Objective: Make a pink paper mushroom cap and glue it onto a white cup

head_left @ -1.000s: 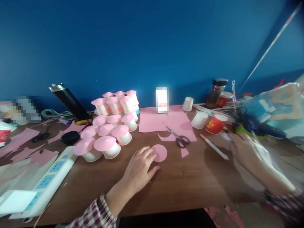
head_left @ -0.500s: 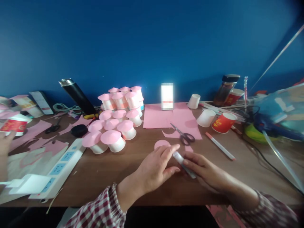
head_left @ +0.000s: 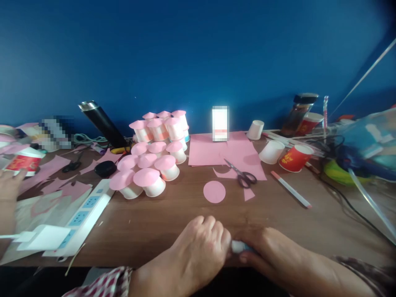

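Observation:
Near the table's front edge, a white-and-blue glue stick (head_left: 239, 246) shows between my two hands. My left hand (head_left: 204, 245) is closed in a fist around its left end, and that end is hidden. My right hand (head_left: 267, 249) wraps the other end from above, with the thumb underneath. Beyond them lies a pink paper circle (head_left: 214, 192), flat on the table. Black-handled scissors (head_left: 241, 175) rest partly over pink paper, and a small pink scrap (head_left: 248, 194) is just below their handles.
Several paper cups with pink cone tops (head_left: 150, 181) stand left of centre. A power strip (head_left: 83, 222) lies at left, beside another person's hand (head_left: 9, 198). Pink sheets (head_left: 207, 150) are at the back. A marker (head_left: 291, 189) and a red cup (head_left: 296, 158) are at right.
Both hands have drawn back toward the front edge with the glue stick. My left hand has gone from spread fingers to a fist around its end. The pink circle is now fully uncovered.

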The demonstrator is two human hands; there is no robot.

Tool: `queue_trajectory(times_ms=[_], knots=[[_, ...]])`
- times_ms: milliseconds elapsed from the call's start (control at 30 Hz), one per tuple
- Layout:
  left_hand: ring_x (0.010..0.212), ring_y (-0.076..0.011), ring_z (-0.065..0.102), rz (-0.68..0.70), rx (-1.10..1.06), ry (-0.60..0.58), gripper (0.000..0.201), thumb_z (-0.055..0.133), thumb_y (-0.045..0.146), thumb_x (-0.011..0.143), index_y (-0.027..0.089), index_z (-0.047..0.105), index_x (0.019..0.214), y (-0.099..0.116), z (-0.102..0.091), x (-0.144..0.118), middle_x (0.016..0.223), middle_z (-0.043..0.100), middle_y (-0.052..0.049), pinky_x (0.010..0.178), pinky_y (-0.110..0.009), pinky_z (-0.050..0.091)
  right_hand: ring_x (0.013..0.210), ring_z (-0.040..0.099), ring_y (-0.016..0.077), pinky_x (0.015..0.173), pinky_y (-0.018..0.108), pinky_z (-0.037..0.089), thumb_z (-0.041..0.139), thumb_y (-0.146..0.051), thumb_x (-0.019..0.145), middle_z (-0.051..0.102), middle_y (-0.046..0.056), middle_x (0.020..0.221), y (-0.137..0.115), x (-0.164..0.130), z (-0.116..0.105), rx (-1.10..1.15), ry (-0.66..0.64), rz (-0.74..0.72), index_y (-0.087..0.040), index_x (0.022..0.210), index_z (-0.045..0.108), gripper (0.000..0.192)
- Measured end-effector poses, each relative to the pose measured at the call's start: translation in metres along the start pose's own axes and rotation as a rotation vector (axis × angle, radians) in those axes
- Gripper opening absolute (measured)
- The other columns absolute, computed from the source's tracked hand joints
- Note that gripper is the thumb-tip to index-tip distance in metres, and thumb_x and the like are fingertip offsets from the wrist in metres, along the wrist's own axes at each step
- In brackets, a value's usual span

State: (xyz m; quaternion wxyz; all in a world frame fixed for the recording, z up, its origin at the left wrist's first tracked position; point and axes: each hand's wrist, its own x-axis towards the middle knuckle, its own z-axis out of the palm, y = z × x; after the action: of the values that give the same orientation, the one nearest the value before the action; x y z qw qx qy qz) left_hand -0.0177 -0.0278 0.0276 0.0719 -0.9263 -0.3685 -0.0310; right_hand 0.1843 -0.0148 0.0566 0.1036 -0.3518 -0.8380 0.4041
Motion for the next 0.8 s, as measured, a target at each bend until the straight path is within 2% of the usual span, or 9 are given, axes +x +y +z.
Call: queue_trajectory(times_ms=[133,200,267,333,400,467,533,633,800], knots=[[0.069,-0.0207,0.054,-0.228,-0.033,-0.078,0.01,0.054,0.026,0.083,0.018,0.055,0.077,-0.037,-0.005,-0.023,0.071,0.057,-0.003,0.057,-0.033,0.044,0.082,0.067,0.025,0.071,0.032,0.053,0.052,-0.031,0.083,0.071,0.008,0.093,0.031,-0.028,-0.008,-0.135,0.164,0.164,-0.021,0.1,0.066,0.024],[0.078,-0.0194,0.056,-0.325,-0.225,-0.045,0.009,0.051,0.024,0.085,0.019,0.058,0.088,-0.053,-0.008,-0.026,0.082,0.059,-0.004,0.066,-0.032,0.046,0.082,0.065,0.0255,0.071,0.032,0.053,0.058,-0.034,0.079,0.07,0.007,0.092,0.047,-0.033,-0.012,-0.135,0.261,0.216,-0.022,0.101,0.064,0.026],[0.088,-0.0166,0.056,-0.378,-0.574,0.005,0.019,0.051,0.025,0.086,0.024,0.056,0.104,-0.059,-0.007,-0.02,0.098,0.06,-0.003,0.077,-0.031,0.046,0.077,0.063,0.0226,0.064,0.028,0.051,0.061,-0.034,0.076,0.067,0.004,0.085,0.056,-0.027,-0.013,-0.057,0.346,0.222,-0.021,0.094,0.061,0.021],[0.088,-0.0142,0.057,-0.451,-0.951,0.065,0.023,0.053,0.03,0.086,0.025,0.055,0.108,-0.054,-0.003,-0.006,0.1,0.062,-0.002,0.078,-0.028,0.046,0.067,0.059,0.0177,0.056,0.025,0.047,0.058,-0.034,0.08,0.061,0.0,0.072,0.055,-0.012,-0.01,0.073,0.451,0.225,-0.02,0.082,0.056,0.014],[0.089,-0.0146,0.058,-0.533,-1.265,0.135,0.028,0.057,0.035,0.083,0.022,0.053,0.107,-0.045,0.004,0.011,0.103,0.062,-0.003,0.077,-0.026,0.047,0.056,0.052,0.013,0.05,0.022,0.043,0.06,-0.032,0.078,0.053,-0.003,0.063,0.048,0.005,-0.005,0.222,0.519,0.212,-0.02,0.077,0.049,0.016],[0.085,-0.0141,0.059,-0.556,-1.508,0.158,0.039,0.063,0.036,0.078,0.02,0.048,0.11,-0.035,0.011,0.025,0.098,0.064,-0.004,0.075,-0.026,0.046,0.055,0.049,0.0111,0.05,0.021,0.04,0.065,-0.027,0.074,0.052,-0.004,0.062,0.04,0.018,-0.001,0.264,0.571,0.186,-0.02,0.076,0.048,0.018],[0.075,-0.0131,0.059,-0.543,-1.705,0.119,0.052,0.065,0.035,0.076,0.021,0.04,0.119,-0.028,0.015,0.033,0.09,0.064,-0.003,0.068,-0.026,0.045,0.061,0.054,0.012,0.053,0.021,0.042,0.066,-0.023,0.074,0.06,-0.001,0.074,0.034,0.026,0.002,0.306,0.576,0.127,-0.02,0.078,0.049,0.018],[0.067,-0.012,0.058,-0.476,-1.872,0.032,0.06,0.066,0.033,0.076,0.019,0.033,0.125,-0.023,0.019,0.038,0.081,0.063,-0.002,0.063,-0.025,0.043,0.076,0.06,0.0154,0.062,0.024,0.046,0.065,-0.019,0.074,0.064,0.005,0.097,0.033,0.029,0.003,0.37,0.536,0.029,-0.02,0.078,0.048,0.017],[0.068,-0.0119,0.059,-0.443,-1.83,-0.017,0.06,0.064,0.036,0.077,0.018,0.035,0.126,-0.019,0.025,0.039,0.079,0.064,-0.001,0.065,-0.025,0.043,0.075,0.06,0.0151,0.065,0.024,0.047,0.065,-0.021,0.076,0.066,0.003,0.088,0.042,0.029,0.006,0.414,0.472,-0.032,-0.02,0.081,0.052,0.015]])
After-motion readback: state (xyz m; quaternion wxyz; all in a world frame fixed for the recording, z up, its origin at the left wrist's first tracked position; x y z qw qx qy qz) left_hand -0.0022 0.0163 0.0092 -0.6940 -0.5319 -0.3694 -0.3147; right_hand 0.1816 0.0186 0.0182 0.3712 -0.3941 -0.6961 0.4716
